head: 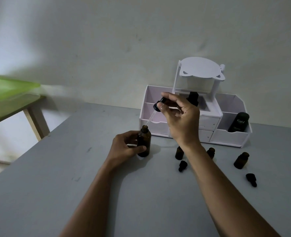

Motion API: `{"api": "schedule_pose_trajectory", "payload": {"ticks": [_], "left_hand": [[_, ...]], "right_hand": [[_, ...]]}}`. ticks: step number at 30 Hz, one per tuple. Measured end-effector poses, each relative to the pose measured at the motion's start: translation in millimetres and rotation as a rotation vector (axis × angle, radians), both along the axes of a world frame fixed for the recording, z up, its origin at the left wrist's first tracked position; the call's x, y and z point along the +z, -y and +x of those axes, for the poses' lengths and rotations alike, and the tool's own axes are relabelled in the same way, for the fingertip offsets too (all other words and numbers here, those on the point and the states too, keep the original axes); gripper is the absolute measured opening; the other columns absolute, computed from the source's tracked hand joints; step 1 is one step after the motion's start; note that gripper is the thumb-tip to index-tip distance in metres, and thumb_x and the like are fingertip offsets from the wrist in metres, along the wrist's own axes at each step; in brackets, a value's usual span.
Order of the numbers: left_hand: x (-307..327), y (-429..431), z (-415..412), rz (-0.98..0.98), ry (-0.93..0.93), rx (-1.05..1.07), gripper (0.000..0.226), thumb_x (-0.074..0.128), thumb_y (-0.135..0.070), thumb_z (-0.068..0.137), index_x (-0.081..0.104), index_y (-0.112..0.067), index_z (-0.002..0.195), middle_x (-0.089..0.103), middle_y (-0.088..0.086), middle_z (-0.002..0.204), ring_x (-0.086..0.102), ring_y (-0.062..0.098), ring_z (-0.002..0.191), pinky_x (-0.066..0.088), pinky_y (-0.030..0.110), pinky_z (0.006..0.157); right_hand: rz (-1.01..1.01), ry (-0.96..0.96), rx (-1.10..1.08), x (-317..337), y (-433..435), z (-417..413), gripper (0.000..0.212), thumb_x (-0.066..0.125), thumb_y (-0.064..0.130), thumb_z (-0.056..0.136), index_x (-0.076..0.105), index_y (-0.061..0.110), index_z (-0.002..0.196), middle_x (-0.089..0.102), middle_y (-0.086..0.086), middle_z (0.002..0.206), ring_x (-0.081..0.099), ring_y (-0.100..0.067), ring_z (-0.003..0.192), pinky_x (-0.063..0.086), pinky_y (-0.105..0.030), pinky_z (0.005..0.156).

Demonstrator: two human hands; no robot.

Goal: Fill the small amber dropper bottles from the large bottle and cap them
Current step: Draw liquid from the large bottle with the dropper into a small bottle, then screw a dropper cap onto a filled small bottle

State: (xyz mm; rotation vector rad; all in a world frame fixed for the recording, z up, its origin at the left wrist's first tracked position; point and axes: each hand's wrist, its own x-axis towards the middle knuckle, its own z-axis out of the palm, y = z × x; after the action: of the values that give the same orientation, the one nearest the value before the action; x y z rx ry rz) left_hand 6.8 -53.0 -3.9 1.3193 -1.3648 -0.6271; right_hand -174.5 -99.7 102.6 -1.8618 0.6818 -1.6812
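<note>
My left hand [126, 147] grips the large amber bottle [144, 142], which stands upright and uncapped on the grey table [55, 168]. Above it my right hand [177, 115] pinches a black dropper cap [159, 105]; its glass pipette [150, 118] slants down with the tip at the bottle's mouth. Three small amber bottles stand uncapped to the right: one [179, 153] beside my right wrist, one [211, 152] just behind my right forearm, one [241, 160] farther right. Two loose black dropper caps lie on the table, one [182, 165] near the first bottle and one [251, 179] at the right.
A white desk organiser [230, 135] stands against the wall behind the bottles, holding a black "Kahf" bottle [238, 121] on the right and another dark bottle [193, 98] in the middle. At far left a green tray [9, 93] rests on a side table.
</note>
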Motion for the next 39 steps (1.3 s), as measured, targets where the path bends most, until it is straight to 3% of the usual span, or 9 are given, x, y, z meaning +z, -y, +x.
{"api": "schedule_pose_trajectory", "payload": {"ticks": [8, 14, 19, 23, 26, 29, 33, 36, 39], "left_hand": [[0.1, -0.7, -0.4, -0.002, 0.025, 0.008, 0.05, 0.083, -0.008, 0.073, 0.072, -0.017, 0.121, 0.077, -0.004, 0.107, 0.073, 0.009, 0.098, 0.058, 0.023, 0.082], [0.2, -0.2, -0.2, 0.007, 0.044, 0.011, 0.055, 0.081, -0.025, 0.068, 0.071, -0.018, 0.122, 0.076, -0.003, 0.109, 0.073, 0.014, 0.099, 0.06, 0.034, 0.088], [2.3, -2.5, -5.2, -0.052, 0.027, 0.079, 0.061, 0.082, -0.025, 0.067, 0.066, -0.022, 0.126, 0.075, -0.004, 0.108, 0.072, 0.009, 0.099, 0.061, 0.033, 0.083], [16.5, -12.5, -21.2, -0.335, 0.063, 0.318, 0.029, 0.076, -0.027, 0.075, 0.069, -0.015, 0.1, 0.069, -0.001, 0.083, 0.068, 0.014, 0.076, 0.055, 0.028, 0.066], [29.1, -20.2, -43.6, -0.483, 0.081, 0.297, 0.014, 0.071, -0.022, 0.076, 0.068, -0.008, 0.079, 0.065, 0.002, 0.067, 0.06, 0.013, 0.06, 0.05, 0.028, 0.057], [28.1, -19.5, -68.7, -0.453, 0.071, 0.208, 0.011, 0.072, -0.017, 0.077, 0.069, -0.011, 0.069, 0.062, 0.001, 0.057, 0.056, 0.013, 0.049, 0.044, 0.024, 0.051], [14.0, -9.8, -94.8, -0.272, 0.052, 0.069, 0.003, 0.076, -0.013, 0.081, 0.075, -0.013, 0.084, 0.067, -0.006, 0.065, 0.063, 0.007, 0.058, 0.047, 0.015, 0.056], [3.1, 0.2, -104.0, -0.064, 0.089, 0.004, 0.027, 0.076, -0.014, 0.086, 0.072, -0.018, 0.113, 0.07, -0.009, 0.087, 0.068, 0.002, 0.08, 0.053, 0.009, 0.067], [-2.2, 11.8, -106.8, 0.035, 0.091, -0.009, 0.042, 0.076, -0.012, 0.086, 0.066, -0.017, 0.127, 0.07, -0.005, 0.1, 0.066, -0.002, 0.085, 0.051, 0.005, 0.073]], "right_hand": [[0.007, -0.184, 0.037, -21.9, 2.5, 19.2, 0.029, 0.075, 0.009, 0.086, 0.072, 0.012, 0.115, 0.075, -0.002, 0.105, 0.072, -0.013, 0.086, 0.059, -0.02, 0.077], [0.028, -0.303, 0.025, -42.9, 6.9, 20.7, 0.025, 0.077, 0.01, 0.084, 0.075, 0.011, 0.108, 0.076, 0.0, 0.102, 0.072, -0.008, 0.084, 0.056, -0.013, 0.074], [0.063, -0.31, 0.041, -36.8, 3.6, 10.5, 0.035, 0.078, 0.018, 0.083, 0.071, 0.018, 0.117, 0.074, 0.004, 0.105, 0.071, -0.009, 0.088, 0.059, -0.02, 0.076], [0.079, -0.319, -0.003, -25.4, 5.0, -27.0, 0.025, 0.074, 0.011, 0.084, 0.073, 0.015, 0.108, 0.074, 0.004, 0.1, 0.07, -0.008, 0.084, 0.06, -0.027, 0.076], [0.13, -0.468, 0.006, -20.0, 7.6, -64.3, 0.022, 0.072, 0.003, 0.084, 0.076, 0.016, 0.101, 0.074, 0.01, 0.095, 0.07, -0.004, 0.085, 0.059, -0.023, 0.078], [0.169, -0.658, 0.034, -27.4, 5.3, -92.8, 0.028, 0.072, -0.001, 0.082, 0.076, 0.022, 0.097, 0.073, 0.016, 0.093, 0.069, 0.0, 0.087, 0.057, -0.023, 0.079], [0.172, -0.959, 0.064, -51.4, -3.0, -114.1, 0.033, 0.074, 0.002, 0.078, 0.076, 0.028, 0.097, 0.068, 0.018, 0.101, 0.063, 0.0, 0.093, 0.05, -0.015, 0.075], [0.163, -1.083, 0.07, -66.4, -8.7, -118.0, 0.035, 0.068, 0.006, 0.08, 0.075, 0.03, 0.104, 0.065, 0.015, 0.114, 0.057, -0.001, 0.107, 0.048, -0.018, 0.087], [0.162, -1.129, 0.054, -75.4, -16.2, -114.8, 0.035, 0.059, 0.009, 0.088, 0.072, 0.035, 0.106, 0.057, 0.02, 0.122, 0.051, 0.001, 0.111, 0.042, -0.018, 0.097]]}}
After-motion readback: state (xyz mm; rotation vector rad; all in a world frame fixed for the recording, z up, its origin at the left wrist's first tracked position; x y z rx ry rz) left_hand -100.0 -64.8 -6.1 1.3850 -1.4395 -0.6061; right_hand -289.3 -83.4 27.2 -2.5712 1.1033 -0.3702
